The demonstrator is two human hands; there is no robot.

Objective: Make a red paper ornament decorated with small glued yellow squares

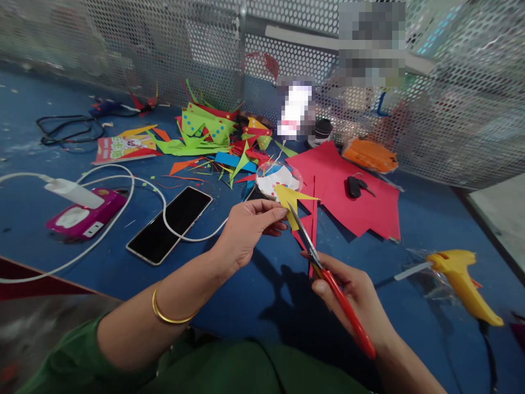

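Left of centre, lime-green paper (200, 120) with coloured dots stands shaped among cut scraps, so some cutting looks done. The left hand (248, 227) pinches a yellow paper piece (287, 197) between thumb and fingers, above the table's middle; its notched outline suggests it is partly cut, with scissors (333, 284) meeting its lower strip. The right hand (364, 295) is wrapped around their handles. How much trimming remains, I cannot tell.

Counted: one purple power strip (92, 215), one flat-lying smartphone (158, 235), one yellow piece in hand, one pair of scissors, one car key (354, 187), one hot glue gun (455, 268); scraps overlap too much to count.
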